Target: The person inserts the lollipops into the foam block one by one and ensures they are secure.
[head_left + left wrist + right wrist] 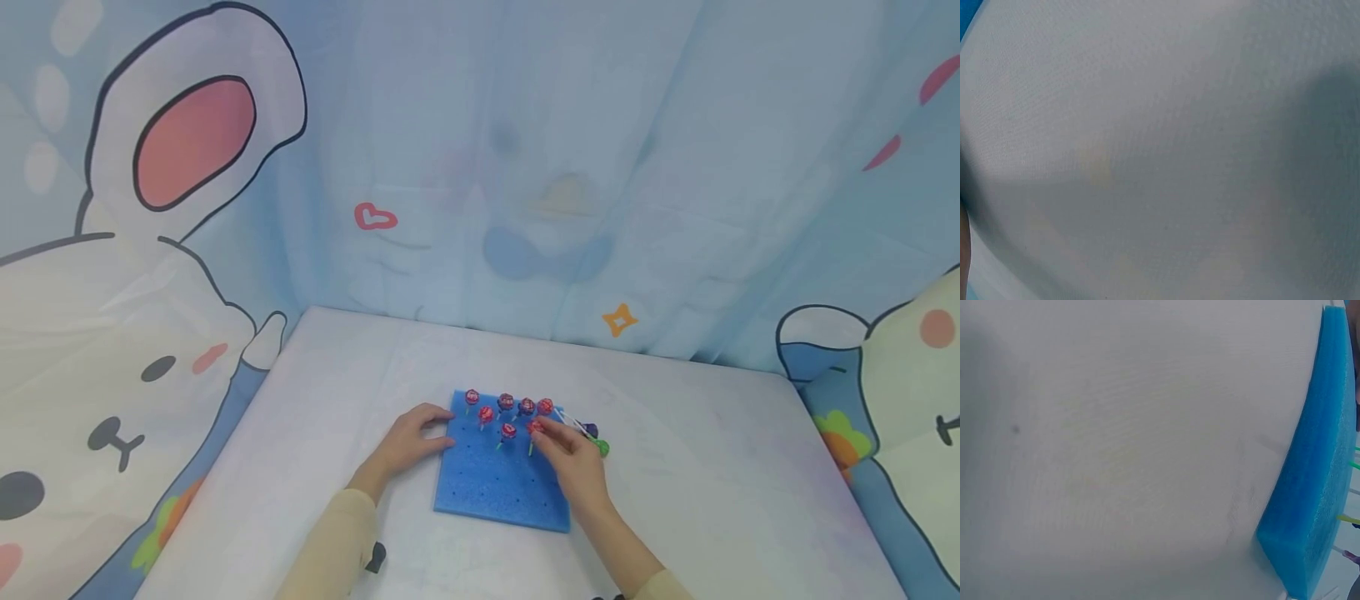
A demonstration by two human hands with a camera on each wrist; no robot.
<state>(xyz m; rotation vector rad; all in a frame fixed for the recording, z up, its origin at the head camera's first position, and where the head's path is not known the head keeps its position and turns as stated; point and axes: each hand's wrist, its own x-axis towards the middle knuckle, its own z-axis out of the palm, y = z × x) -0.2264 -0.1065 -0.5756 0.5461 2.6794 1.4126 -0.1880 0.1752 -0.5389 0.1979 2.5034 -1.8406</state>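
Observation:
A blue foam board (480, 475) with rows of small holes lies on the table. Several red-wrapped lollipops, one of them a lollipop (472, 397) at the far left corner, stand upright on their sticks in its far half. My right hand (576, 462) pinches another red lollipop (535, 426) by its head, with the stick pointing down at the board. At the board's left edge rests my left hand (411, 437), thumb and fingers spread apart. In the right wrist view the board's side (1310, 487) shows with a few sticks; the left wrist view is mostly tabletop.
A purple lollipop (591, 430) and a green lollipop (602, 447) lie beyond my right hand, beside the board, their white sticks pointing toward its far right corner. The white-covered table (720, 467) meets a cartoon-printed curtain (450, 150) at the back and sides.

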